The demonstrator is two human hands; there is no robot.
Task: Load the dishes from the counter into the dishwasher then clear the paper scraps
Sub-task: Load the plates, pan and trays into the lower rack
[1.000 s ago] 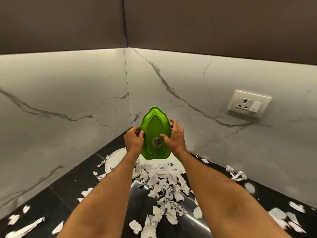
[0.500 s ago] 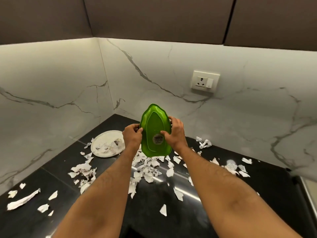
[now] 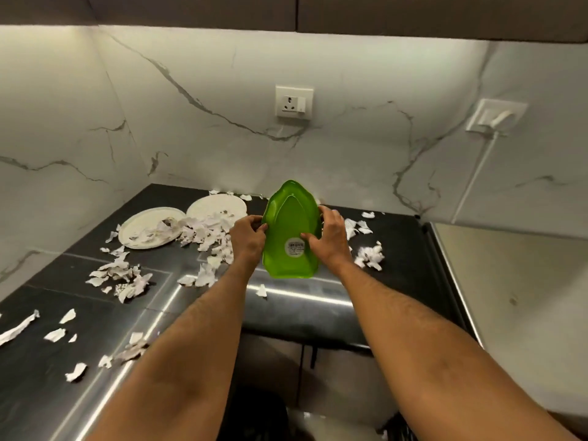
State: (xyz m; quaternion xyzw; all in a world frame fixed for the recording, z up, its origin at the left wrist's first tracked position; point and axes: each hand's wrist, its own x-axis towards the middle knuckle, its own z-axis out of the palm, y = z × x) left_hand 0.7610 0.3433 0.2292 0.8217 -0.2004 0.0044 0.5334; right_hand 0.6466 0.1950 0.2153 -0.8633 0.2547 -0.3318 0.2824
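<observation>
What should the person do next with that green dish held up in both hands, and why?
Probably lower the green dish toward the dishwasher below. Both the left hand and right hand grip its edges, holding it upright and clear of the counter. Two white plates and the paper scraps are left on the counter.

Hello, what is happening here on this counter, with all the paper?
A person holds a green dish upright above the black counter, the left hand gripping one edge and the right hand the other. Its underside, with a round sticker, faces the camera. Two white plates lie on the counter among torn paper scraps.
</observation>
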